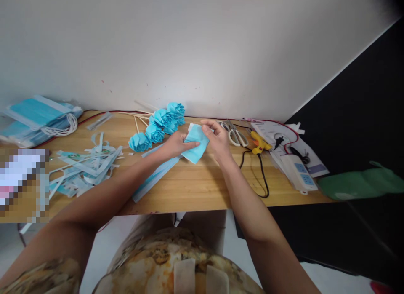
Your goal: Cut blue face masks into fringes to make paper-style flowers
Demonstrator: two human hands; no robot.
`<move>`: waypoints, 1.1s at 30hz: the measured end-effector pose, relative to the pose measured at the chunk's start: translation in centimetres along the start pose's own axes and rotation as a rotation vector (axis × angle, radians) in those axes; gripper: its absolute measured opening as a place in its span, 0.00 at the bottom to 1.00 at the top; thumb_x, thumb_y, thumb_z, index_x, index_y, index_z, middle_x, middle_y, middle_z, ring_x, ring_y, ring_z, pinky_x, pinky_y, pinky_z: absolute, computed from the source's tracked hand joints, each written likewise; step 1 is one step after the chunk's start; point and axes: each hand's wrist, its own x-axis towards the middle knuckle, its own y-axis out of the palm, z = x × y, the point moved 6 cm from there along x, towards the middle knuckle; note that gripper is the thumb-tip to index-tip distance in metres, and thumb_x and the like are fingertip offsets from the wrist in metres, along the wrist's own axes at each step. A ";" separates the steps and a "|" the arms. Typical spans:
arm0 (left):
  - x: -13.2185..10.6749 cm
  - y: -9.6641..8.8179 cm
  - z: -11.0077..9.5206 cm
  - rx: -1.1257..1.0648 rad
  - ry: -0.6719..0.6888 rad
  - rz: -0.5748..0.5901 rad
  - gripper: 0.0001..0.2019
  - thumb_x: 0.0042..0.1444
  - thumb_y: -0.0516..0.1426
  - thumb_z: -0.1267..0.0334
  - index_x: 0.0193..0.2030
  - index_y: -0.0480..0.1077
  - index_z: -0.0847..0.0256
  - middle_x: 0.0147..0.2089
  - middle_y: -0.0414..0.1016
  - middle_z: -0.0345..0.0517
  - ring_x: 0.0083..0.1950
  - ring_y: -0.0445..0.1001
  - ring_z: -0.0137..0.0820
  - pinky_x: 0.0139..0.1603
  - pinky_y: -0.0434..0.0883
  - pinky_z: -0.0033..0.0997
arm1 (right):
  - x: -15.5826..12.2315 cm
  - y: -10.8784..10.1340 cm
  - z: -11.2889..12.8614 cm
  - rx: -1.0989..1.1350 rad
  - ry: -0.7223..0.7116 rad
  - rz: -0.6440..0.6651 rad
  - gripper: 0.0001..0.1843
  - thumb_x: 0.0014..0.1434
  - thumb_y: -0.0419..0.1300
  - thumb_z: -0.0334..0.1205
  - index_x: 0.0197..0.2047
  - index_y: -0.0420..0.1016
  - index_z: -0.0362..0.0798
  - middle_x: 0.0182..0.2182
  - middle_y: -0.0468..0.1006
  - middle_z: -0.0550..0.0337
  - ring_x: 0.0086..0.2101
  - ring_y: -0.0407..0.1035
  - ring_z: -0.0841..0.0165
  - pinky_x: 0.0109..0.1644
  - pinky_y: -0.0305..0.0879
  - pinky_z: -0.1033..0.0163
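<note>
Head view is showing the wooden table (pixel 195 193) nearest, with long mask strips (pixel 151 178) lying on it beside the left forearm. Beyond them the left hand (pixel 176 145) is pressing its thumb on a folded blue mask piece (pixel 197 145) over the table, and the right hand (pixel 218 140) is pinching its upper edge. Farther back, mask roses (pixel 164 125) are lying near the wall. I think the fold could spring open if one pinch is loosening
</note>
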 end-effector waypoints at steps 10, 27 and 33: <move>-0.3 0.8 0.7 0.119 -0.040 0.149 0.15 0.47 0.68 0.52 0.23 0.76 0.63 0.20 0.72 0.45 0.20 0.68 0.29 0.20 0.62 0.26 | 0.8 -2.0 -0.3 0.017 0.016 -0.183 0.15 0.55 0.62 0.54 0.32 0.73 0.51 0.30 0.75 0.60 0.33 0.67 0.67 0.39 0.66 0.61; 0.3 -1.6 0.3 0.006 -0.007 -0.185 0.12 0.50 0.66 0.57 0.22 0.75 0.62 0.20 0.73 0.44 0.21 0.68 0.29 0.23 0.66 0.28 | 0.7 0.9 -3.7 0.314 0.304 0.199 0.38 0.50 0.60 0.74 0.52 0.74 0.54 0.45 0.82 0.55 0.41 0.75 0.62 0.46 0.73 0.56; 0.7 -1.9 0.8 -0.092 0.014 -0.201 0.10 0.46 0.68 0.58 0.26 0.78 0.63 0.25 0.76 0.42 0.28 0.70 0.30 0.28 0.65 0.27 | 0.2 1.3 -4.2 0.198 0.269 0.146 0.25 0.42 0.73 0.57 0.36 0.78 0.48 0.34 0.82 0.60 0.35 0.73 0.66 0.45 0.71 0.59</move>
